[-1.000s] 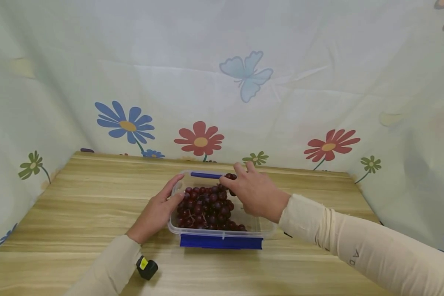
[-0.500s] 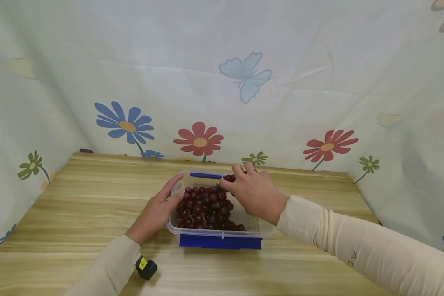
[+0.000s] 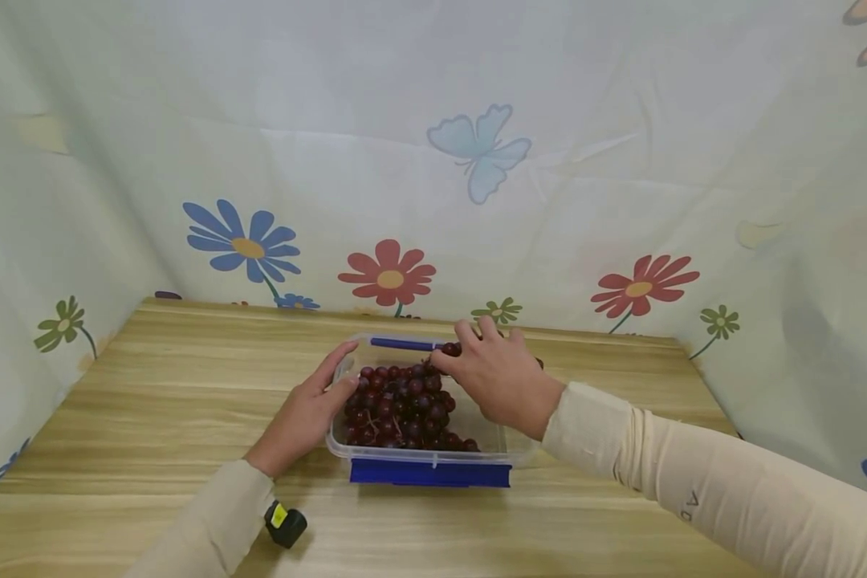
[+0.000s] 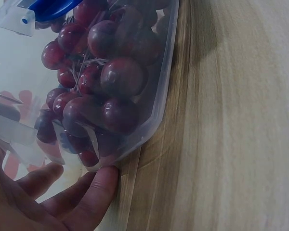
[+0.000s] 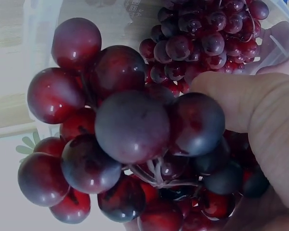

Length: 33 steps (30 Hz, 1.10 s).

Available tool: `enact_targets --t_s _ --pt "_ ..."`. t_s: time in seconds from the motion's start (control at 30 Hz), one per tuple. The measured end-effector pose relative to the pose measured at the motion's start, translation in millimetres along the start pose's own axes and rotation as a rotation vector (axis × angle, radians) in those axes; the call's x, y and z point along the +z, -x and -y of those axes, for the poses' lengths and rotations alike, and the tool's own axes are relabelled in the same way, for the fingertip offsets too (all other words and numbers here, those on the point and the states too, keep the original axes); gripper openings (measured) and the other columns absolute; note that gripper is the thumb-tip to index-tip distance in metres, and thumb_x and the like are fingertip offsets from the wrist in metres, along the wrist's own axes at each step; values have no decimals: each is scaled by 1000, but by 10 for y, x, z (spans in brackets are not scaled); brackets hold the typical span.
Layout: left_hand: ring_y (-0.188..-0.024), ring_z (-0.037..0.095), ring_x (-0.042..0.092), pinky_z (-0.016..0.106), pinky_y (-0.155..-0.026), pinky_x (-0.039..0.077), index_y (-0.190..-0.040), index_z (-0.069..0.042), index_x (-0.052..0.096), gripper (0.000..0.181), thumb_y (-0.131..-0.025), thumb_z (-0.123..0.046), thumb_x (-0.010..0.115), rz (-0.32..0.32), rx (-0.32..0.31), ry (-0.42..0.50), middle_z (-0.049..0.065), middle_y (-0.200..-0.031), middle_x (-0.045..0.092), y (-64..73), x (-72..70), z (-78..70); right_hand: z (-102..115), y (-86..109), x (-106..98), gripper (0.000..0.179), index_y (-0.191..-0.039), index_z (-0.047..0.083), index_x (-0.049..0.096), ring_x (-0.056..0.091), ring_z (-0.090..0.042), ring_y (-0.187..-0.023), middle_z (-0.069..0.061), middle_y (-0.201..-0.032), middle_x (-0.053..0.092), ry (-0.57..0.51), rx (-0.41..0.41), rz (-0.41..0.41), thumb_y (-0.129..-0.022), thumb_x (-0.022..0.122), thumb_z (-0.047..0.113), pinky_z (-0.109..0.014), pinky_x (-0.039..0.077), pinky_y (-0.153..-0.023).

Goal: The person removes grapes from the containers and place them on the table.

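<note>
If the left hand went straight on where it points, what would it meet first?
Likely the clear container: the left hand is touching its left end. Beyond that, the grapes seem next, though depth is unclear.

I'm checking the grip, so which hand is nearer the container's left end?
Left. The left hand grips the container's left end; the right hand is farther off, holding grapes over the far right part.

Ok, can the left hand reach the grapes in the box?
Probably yes: the left hand holds the box by its end, near the grapes inside, and the open top leaves the way free.
</note>
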<state>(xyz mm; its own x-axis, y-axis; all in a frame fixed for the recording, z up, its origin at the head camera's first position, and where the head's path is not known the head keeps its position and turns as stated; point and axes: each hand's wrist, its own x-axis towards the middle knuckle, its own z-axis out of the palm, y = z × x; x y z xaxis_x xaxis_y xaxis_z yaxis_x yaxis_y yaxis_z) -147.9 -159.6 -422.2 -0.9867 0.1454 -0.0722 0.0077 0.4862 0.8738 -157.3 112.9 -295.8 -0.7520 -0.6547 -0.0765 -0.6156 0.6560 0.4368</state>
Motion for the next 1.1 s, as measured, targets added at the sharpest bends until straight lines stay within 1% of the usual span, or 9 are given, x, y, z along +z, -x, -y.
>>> enact_targets --t_s 0.27,0.47,0.63,0.77,0.83,0.93,1.1 --pt "-157 45 30 72 -120 29 -163 -49 22 54 -111 -52 38 8 -6 7 12 -173 26 -11 -3 -21 -21 -9 0 70 -144 33 55 59 -38 -118 -17 -130 59 9 -36 -6 -83 87 22 -50 66 -78" --pt "-157 45 31 72 -120 30 -163 -50 22 54 -111 -52 38 11 -10 10 13 -173 27 -13 -15 -37 -34 -22 -7 72 -143 34 55 58 -37 -116 -15 -130 59 37 -42 10 -81 89 25 -50 66 -76" --pt "-157 45 31 72 -120 30 -163 -50 22 54 -111 -53 38 11 -15 9 13 -173 28 -18 -20 -42 -44 -16 -9 67 -143 35 54 57 -37 -116 -15 -129 58 56 -40 13 -85 86 24 -51 65 -75" --pt "-157 45 31 72 -120 30 -163 -50 22 54 -111 -53 38 9 -10 3 13 -173 28 -15 -13 -42 -57 8 -11 64 -140 35 55 57 -38 -115 -15 -127 58 75 -37 15 -85 86 25 -54 65 -76" --pt "-157 44 31 71 -120 30 -163 -50 22 54 -111 -53 38 6 -6 -1 13 -173 28 -13 -9 -39 -67 18 -14 64 -140 34 55 57 -38 -116 -15 -126 58 74 -33 24 -85 86 25 -56 64 -77" --pt "-156 44 32 71 -120 31 -163 -49 22 54 -111 -53 38 1 0 -10 13 -172 29 -9 -4 -33 -79 34 -13 62 -141 35 55 57 -39 -117 -15 -126 58 65 -20 34 -87 84 24 -57 64 -77" --pt "-156 44 32 71 -120 31 -163 -48 22 55 -111 -54 38 -6 1 -16 12 -173 28 -5 6 -21 -92 49 -5 59 -143 36 55 56 -40 -118 -15 -127 58 63 -6 31 -91 80 23 -57 64 -74"
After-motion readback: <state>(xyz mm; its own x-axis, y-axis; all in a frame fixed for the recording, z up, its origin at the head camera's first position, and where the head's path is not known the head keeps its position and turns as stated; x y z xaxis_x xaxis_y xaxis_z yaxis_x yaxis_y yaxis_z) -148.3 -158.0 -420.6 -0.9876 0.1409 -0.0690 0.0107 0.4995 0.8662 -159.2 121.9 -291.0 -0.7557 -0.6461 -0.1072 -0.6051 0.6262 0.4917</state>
